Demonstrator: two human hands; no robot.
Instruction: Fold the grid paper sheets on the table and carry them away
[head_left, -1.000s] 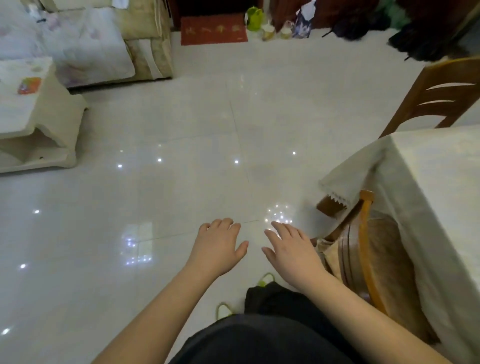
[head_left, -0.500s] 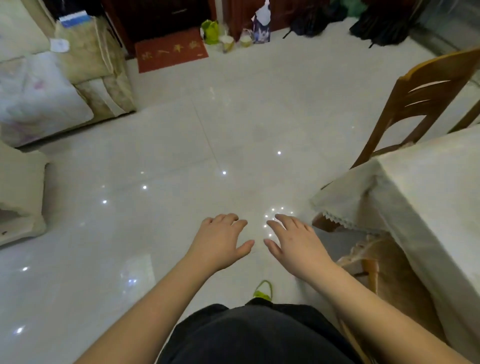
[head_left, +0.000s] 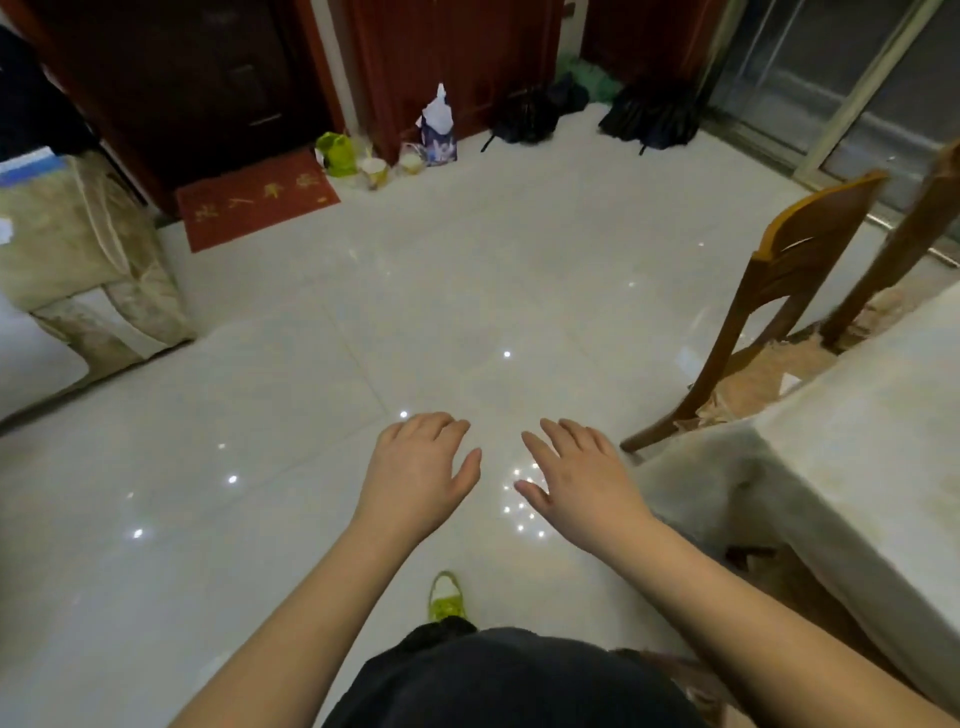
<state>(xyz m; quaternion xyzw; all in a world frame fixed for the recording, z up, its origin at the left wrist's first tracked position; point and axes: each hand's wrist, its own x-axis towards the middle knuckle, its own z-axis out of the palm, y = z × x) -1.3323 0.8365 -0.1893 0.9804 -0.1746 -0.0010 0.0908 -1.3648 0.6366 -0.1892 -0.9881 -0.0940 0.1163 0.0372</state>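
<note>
No grid paper sheet shows in the head view. My left hand (head_left: 421, 470) and my right hand (head_left: 582, 480) hover side by side over the shiny tiled floor, palms down, fingers relaxed and holding nothing. The table (head_left: 852, 415), covered with a pale cloth, stands to the right of my right hand; only its near corner and part of its top are in view.
A wooden chair (head_left: 795, 291) stands at the table's far side. A red doormat (head_left: 257, 200) lies before dark doors, with bags and cups (head_left: 379, 156) beside it. A covered sofa (head_left: 78, 260) is at the left. My green shoe (head_left: 445, 597) shows below.
The view has swung right and up: the doors and doormat have come into view, the low table at left has gone. Both hands stay held out, empty.
</note>
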